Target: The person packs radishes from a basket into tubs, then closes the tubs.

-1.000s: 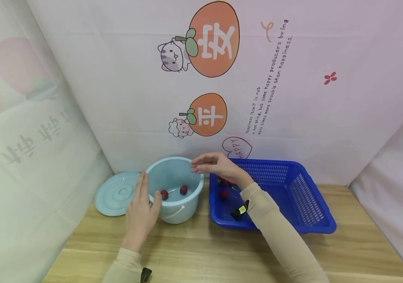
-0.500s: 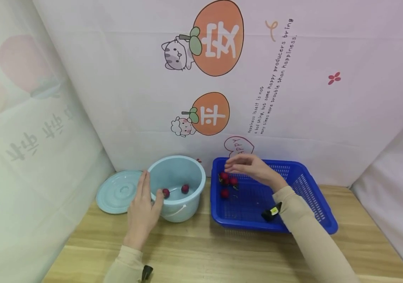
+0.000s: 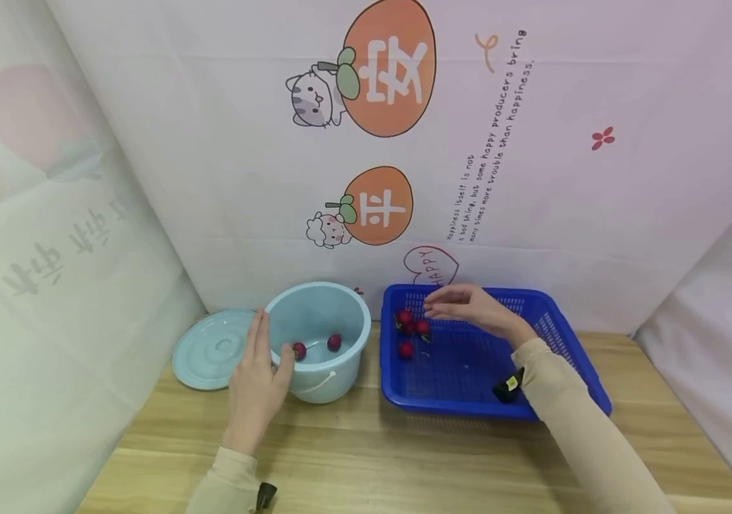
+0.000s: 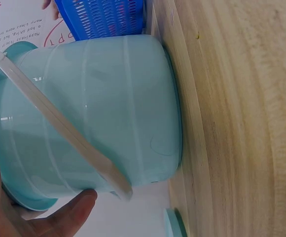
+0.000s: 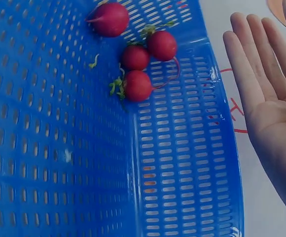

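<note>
My left hand holds the light blue bucket at its left side, fingers straight along the outside and thumb over the rim. In the left wrist view, the bucket stands upright with its pale handle hanging down. Inside lie two red radishes, one at the left and another further right. My right hand hovers over the back of the blue basket, palm bare and fingers extended in the right wrist view. Several red radishes lie at the basket's left end.
A light blue lid lies on the wooden table left of the bucket. Printed white cloth hangs behind and at both sides. The basket stands just right of the bucket, with a narrow gap between them.
My right hand has moved right from above the bucket's right rim to over the basket, uncovering the radishes there. My left hand has stayed on the bucket.
</note>
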The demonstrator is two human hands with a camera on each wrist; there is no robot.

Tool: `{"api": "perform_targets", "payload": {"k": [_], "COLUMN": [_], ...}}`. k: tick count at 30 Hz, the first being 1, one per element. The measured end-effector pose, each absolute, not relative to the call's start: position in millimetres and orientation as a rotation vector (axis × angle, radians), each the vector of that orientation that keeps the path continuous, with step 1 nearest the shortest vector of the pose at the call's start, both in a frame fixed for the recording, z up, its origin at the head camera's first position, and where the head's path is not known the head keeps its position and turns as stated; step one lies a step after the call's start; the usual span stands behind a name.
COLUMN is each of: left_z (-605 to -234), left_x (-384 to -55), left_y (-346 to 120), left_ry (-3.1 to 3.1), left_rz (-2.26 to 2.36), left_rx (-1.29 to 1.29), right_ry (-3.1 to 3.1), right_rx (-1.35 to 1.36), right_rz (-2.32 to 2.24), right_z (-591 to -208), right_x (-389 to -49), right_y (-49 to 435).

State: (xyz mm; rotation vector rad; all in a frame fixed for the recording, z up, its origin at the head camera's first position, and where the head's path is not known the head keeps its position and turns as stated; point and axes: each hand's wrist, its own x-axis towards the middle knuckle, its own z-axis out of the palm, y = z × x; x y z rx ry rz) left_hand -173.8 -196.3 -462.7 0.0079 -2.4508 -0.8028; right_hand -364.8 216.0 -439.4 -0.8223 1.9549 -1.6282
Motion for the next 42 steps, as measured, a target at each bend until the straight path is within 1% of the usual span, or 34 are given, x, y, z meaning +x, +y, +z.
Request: {"api": "perform_targets", "payload": {"k": [6,19,24,31,42], "left_z": [-463,-462,-462,-463,-464], "left_x": [-173,-174,-174,-174,-175], "left_y": [-197,-200,-199,-199,-198], "left_ry": [-2.451,-2.468,-2.469,-2.455,-2.451], "left_rz": [-0.801,-0.811,-0.817,-0.822,-0.829], "left_rx": [0.008,0.007,0.017,0.015,0.02], "right_ry": [2.14,2.361,2.347,2.363,2.398], "right_rx": [-0.815,-1.103,-1.126,-1.068,-1.071], "right_rz": [-1.41,-0.784,-0.618,-0.563,-0.546], "right_z": [-442,-449,-452,-455,-459], "right_x": [-361,-356,-354,-354,-357], "right_y": [205,156,145,140,139]}}
